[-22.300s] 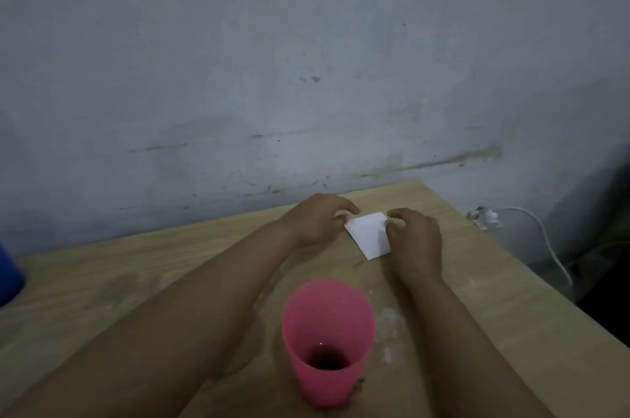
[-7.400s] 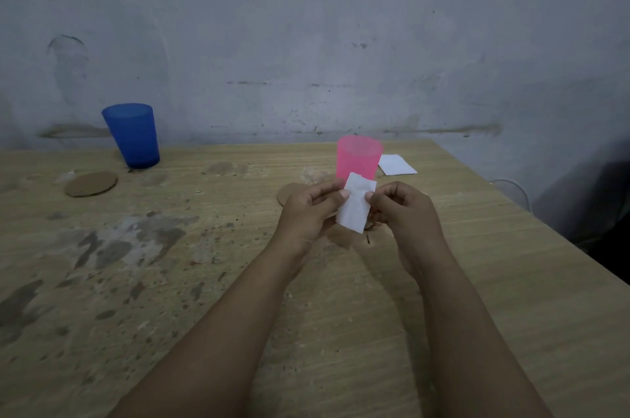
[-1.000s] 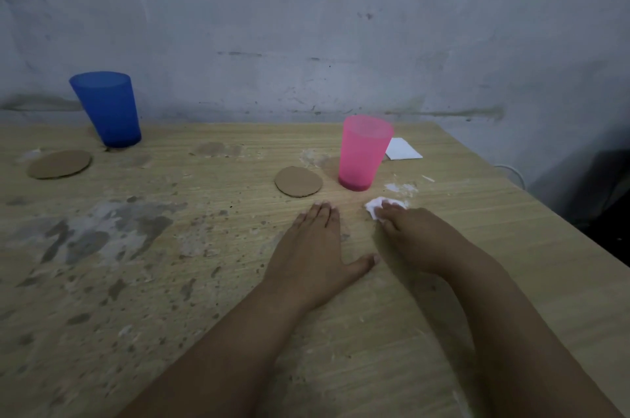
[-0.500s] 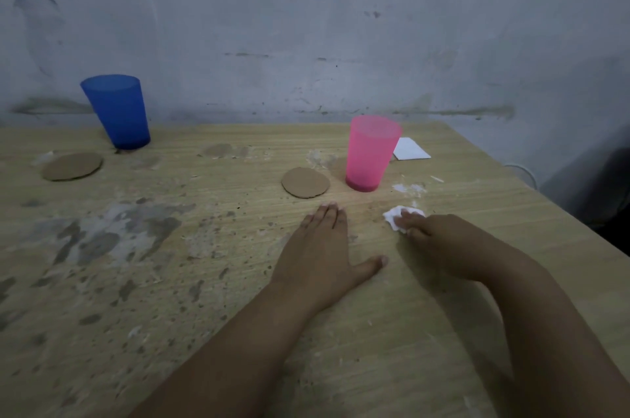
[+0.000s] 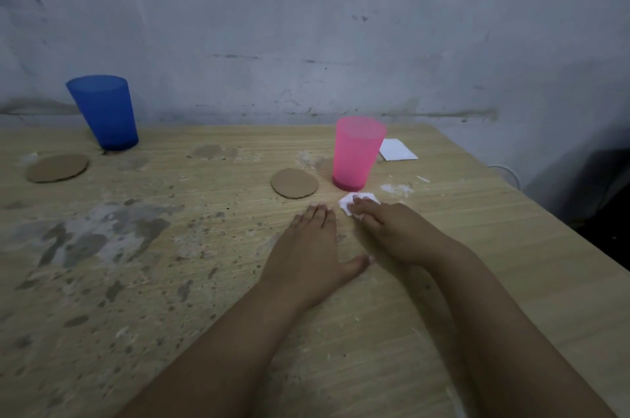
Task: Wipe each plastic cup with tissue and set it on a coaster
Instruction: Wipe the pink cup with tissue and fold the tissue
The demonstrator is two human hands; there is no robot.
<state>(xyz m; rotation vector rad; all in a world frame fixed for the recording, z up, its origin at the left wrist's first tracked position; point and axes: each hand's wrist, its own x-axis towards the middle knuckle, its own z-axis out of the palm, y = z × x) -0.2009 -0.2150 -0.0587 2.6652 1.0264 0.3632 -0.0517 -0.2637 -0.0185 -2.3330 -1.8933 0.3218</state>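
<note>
Slid left across the table (image 5: 477,247) since half a second ago: the right hand (image 5: 392,230) and its tissue (image 5: 347,202), now just below the pink cup (image 5: 356,153) rather than off to its right. Left hand (image 5: 313,247) unmoved, flat on the wood.

Right grip narrow: fingertips pressing down on the crumpled tissue, pinning it to the table; whether curled round it or only pressing, hard to tell. Probably rubbing at the surface or gathering the wad, not yet wiping a cup. Left grip wide, fingers straight, thumb spread, holding nothing, likely bracing.

Just beyond the tissue, near but apart, the pink cup, upright on bare wood, not on a coaster. Beside it to the left, near but not touching, a round brown coaster (image 5: 295,183), lying free, likely meant for that cup. Behind the cup to the right, a flat white sheet (image 5: 397,149), probably spare tissue.

Well apart at far left, a blue cup (image 5: 104,112), upright on bare wood, with a second coaster (image 5: 57,168) in front of it, also free. Neither cup placed yet.

Pale wood-grain table, blotched with grey stains and specks on the left, white smears right of the pink cup. Behind, a scuffed grey wall (image 5: 306,25); dim light; dark shadow past the right table edge.
</note>
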